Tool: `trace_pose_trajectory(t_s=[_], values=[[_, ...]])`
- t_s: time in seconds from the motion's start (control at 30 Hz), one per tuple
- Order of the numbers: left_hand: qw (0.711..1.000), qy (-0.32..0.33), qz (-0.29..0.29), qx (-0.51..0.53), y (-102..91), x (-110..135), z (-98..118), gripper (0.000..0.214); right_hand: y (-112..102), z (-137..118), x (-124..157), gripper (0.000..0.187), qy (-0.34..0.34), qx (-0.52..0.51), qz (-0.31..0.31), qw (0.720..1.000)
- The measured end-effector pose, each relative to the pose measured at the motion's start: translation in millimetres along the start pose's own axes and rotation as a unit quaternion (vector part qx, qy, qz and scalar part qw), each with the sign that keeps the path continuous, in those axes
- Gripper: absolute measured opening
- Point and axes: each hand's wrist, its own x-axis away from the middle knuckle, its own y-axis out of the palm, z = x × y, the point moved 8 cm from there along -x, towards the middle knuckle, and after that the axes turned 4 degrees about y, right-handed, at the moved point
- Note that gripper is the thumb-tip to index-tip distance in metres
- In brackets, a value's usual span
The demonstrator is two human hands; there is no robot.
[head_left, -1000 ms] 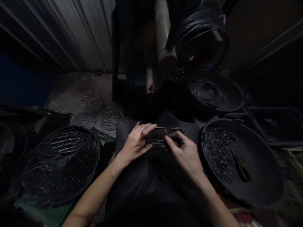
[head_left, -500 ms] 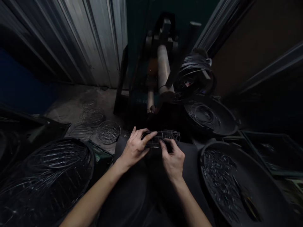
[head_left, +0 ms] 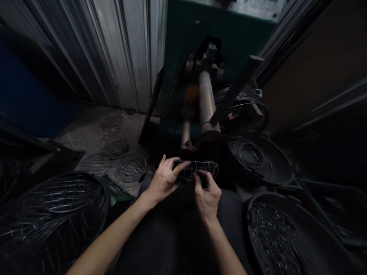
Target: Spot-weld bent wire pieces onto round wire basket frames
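A small wire basket (head_left: 204,165) made of thin metal rods lies across my lap, just in front of the machine. My left hand (head_left: 166,176) grips its left part, thumb and fingers closed around the wires. On the near side, my right hand (head_left: 208,191) pinches at the basket's wires with thumb and forefinger. Whether a small separate piece sits in that pinch is hidden by the fingers and the dim light. Dark cloth (head_left: 172,225) covers my legs below both hands.
Ahead stands a green machine (head_left: 183,38) with a thick metal cylinder (head_left: 207,95). To the right are a basin of small metal pieces (head_left: 269,229) and another basin with wire coils (head_left: 275,160). Left are a tub of wire parts (head_left: 106,202) and round wire grids (head_left: 130,167) on the floor.
The view has tilted upward, so the machine and basins sit lower in the picture. Both hands keep nearly the same hold on the wire basket, which has turned slightly.
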Motion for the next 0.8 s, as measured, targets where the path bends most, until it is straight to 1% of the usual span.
trace_pose_trajectory(t_s=[0.23, 0.5, 0.8], values=[[1.000, -0.008, -0.005, 0.020, 3.8, -11, -13, 0.069, 8, 2, -14, 0.022, -0.010, -0.004, 0.000, 1.000], [1.000, -0.006, 0.004, 0.013, 6.1, -18, -23, 0.070, 14, -1, -24, 0.023, -0.026, -0.019, -0.002, 0.999], [1.000, 0.005, 0.008, -0.025, 2.8, -21, -25, 0.065, 21, 6, -28, 0.022, -0.009, -0.042, -0.016, 0.999]])
